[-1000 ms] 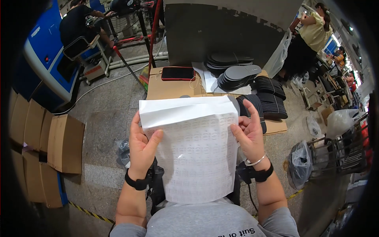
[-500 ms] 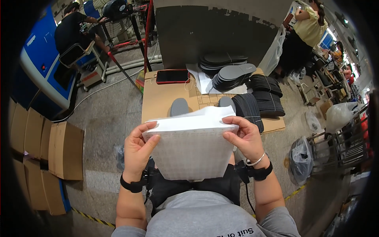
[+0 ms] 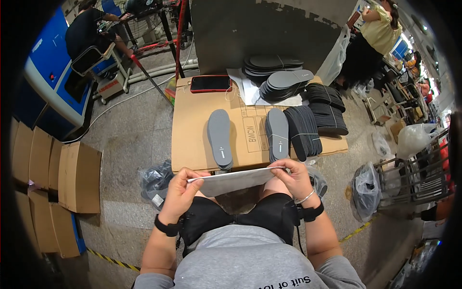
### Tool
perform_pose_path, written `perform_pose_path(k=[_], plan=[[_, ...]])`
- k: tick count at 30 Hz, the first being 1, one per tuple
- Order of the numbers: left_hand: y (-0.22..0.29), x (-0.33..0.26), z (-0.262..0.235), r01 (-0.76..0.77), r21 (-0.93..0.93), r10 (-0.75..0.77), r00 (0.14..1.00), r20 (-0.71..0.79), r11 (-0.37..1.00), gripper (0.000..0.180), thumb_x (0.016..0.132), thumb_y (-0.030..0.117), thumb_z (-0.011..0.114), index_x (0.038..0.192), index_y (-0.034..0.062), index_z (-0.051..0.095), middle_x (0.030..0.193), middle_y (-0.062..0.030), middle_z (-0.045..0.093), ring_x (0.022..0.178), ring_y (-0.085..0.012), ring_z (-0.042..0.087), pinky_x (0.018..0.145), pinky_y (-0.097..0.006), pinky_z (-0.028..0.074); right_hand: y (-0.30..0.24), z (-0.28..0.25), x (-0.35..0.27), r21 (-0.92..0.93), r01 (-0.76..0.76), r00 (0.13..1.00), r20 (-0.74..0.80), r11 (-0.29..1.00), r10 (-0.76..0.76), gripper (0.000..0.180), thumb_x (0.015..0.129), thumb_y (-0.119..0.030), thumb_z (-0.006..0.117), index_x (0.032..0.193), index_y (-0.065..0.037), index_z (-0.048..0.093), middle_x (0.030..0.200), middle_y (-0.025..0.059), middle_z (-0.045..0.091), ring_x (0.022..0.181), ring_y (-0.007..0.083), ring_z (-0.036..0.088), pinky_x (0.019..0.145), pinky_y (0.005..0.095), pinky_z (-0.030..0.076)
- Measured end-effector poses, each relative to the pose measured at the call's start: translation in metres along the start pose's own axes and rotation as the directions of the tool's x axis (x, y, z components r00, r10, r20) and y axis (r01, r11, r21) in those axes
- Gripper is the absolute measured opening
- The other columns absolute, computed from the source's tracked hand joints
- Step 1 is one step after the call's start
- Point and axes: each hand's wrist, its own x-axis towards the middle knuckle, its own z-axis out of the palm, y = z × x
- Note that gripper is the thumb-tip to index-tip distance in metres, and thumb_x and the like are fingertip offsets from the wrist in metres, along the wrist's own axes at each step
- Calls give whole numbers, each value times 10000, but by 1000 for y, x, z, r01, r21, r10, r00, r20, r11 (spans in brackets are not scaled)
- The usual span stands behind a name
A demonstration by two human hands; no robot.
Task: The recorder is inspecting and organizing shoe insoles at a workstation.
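Note:
Between my hands, over my lap, I hold a white sheet, perhaps several layered sheets (image 3: 236, 180), by its two upper corners. My left hand (image 3: 185, 185) pinches the left corner, and my right hand (image 3: 294, 178) pinches the right one. It is seen nearly edge-on, hanging just off the table's near edge. Beyond it, on the cardboard-covered table (image 3: 192, 125), lie a grey insole pile (image 3: 220, 137) on the left and a banded grey insole bundle (image 3: 277, 132) on the right. Banded dark insole bundles (image 3: 303, 132) lie further right.
At the table's back are a red-edged phone (image 3: 211, 84) and more grey insoles (image 3: 284, 84) on white paper. Cardboard boxes (image 3: 79, 178) stand at left. Plastic bags (image 3: 156, 180) sit on the floor by the table. A metal rack (image 3: 409, 178) stands right. Two people work in the background.
The white sheet has tipped from facing me broadly to nearly edge-on and sits lower. Both hands have come down slightly, and the insoles beyond it now show fully.

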Motion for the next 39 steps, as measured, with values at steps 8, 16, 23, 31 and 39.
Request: perform_pose_path(k=[8, 16, 23, 31, 39], plan=[[-53, 5, 20, 280, -244, -303, 951, -62, 928, 132, 875, 103, 599, 962, 17, 549, 893, -31, 610, 797, -88, 561, 746, -233, 450, 25, 26, 2, -579, 79, 966, -157, 812, -206, 258, 768, -67, 645, 1020, -69, 588, 919, 71, 592, 918, 228, 555, 791, 326, 428], [-54, 21, 14, 312, -270, -354, 927, -122, 911, 144, 868, 85, 604, 970, -5, 557, 894, -42, 629, 789, -79, 578, 727, -219, 457, -37, 59, 18, -893, 263, 888, 76, 365, -454, 246, 735, -95, 627, 979, -100, 592, 1053, 56, 576, 1092, 260, 490, 1006, 496, 209], [-48, 24, 34, 325, -383, -323, 944, 72, 865, 119, 869, 56, 592, 977, 16, 562, 905, -21, 628, 784, -63, 570, 717, -208, 454, -15, 82, 30, -624, 434, 898, 355, 650, -260, 288, 753, -157, 656, 1029, -101, 595, 979, 59, 592, 991, 240, 533, 942, 420, 338], [-62, 19, 21, 480, -467, -452, 874, 178, 743, 179, 914, 117, 521, 1062, 39, 585, 904, 3, 637, 759, -45, 576, 689, -198, 460, 0, 95, 37, -542, 382, 924, 226, 749, -308, 181, 740, -120, 663, 919, -97, 641, 889, 53, 594, 868, 253, 550, 788, 372, 400], [-56, 22, 31, 462, -456, -437, 884, 167, 761, 156, 908, 93, 516, 1023, 44, 609, 849, 42, 623, 672, -2, 523, 580, -153, 400, 4, 102, 35, -639, 465, 880, 254, 613, -402, 166, 732, -92, 653, 898, -79, 640, 858, 50, 577, 810, 251, 542, 729, 351, 425]])
